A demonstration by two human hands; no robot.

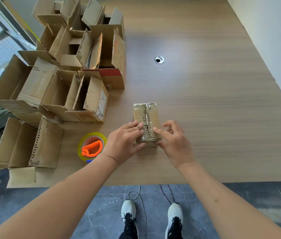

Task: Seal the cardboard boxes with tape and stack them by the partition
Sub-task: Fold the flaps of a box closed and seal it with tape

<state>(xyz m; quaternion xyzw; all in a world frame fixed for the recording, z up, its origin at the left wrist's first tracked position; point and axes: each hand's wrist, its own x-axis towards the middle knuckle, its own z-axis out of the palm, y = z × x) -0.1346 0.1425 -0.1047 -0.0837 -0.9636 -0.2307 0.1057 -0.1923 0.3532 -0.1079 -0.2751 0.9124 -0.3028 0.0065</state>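
A small cardboard box (146, 114) lies on the wooden table (213, 109), its top flaps closed and covered with shiny clear tape along the centre seam. My left hand (126, 142) grips the box's near left corner, fingers laid flat on the top and thumb against the near end. My right hand (174, 142) touches the near right part of the top with its fingertips, the other fingers loosely bent above it. A yellow roll of tape on an orange dispenser (91, 146) rests on the table just left of my left wrist.
Several open, unsealed cardboard boxes (70, 94) crowd the table's left side, some stacked. A round cable hole (159, 59) sits mid-table. A white partition wall (277, 40) runs along the right. The table's near edge is above my shoes, with cables on the tiled floor.
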